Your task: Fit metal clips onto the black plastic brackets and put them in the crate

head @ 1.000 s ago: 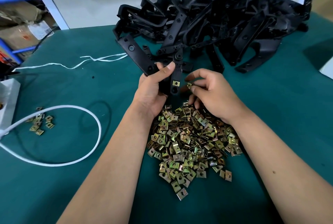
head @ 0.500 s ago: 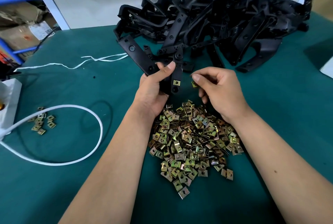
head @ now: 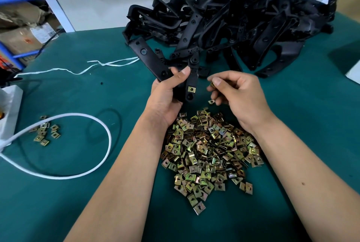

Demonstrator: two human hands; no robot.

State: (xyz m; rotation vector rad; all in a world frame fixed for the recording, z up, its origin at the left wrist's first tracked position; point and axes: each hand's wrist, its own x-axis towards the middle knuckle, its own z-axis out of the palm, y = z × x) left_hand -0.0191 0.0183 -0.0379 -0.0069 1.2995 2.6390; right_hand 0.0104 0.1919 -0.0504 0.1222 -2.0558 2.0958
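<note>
My left hand [head: 167, 93] grips a black plastic bracket [head: 150, 58] above the table. One brass-coloured metal clip [head: 191, 89] sits fitted on the bracket's near arm. My right hand [head: 237, 93] pinches a loose clip [head: 212, 85] between thumb and forefinger, a short way right of the bracket, and a second clip [head: 211, 101] shows under its lower fingers. A heap of loose clips [head: 208, 148] lies on the green table below both hands. A big pile of black brackets [head: 233, 25] fills the far side. No crate is in view.
A white cord [head: 78, 117] loops across the left of the green table [head: 97, 202], with a small cluster of clips [head: 45, 132] inside it. A white box [head: 7, 105] sits at the left edge. White string [head: 101, 65] lies behind. Shelving with cartons stands far left.
My right hand has lifted from beside the bracket's clipped arm and drawn slightly right, still pinching a clip. My left hand and the bracket have hardly moved.
</note>
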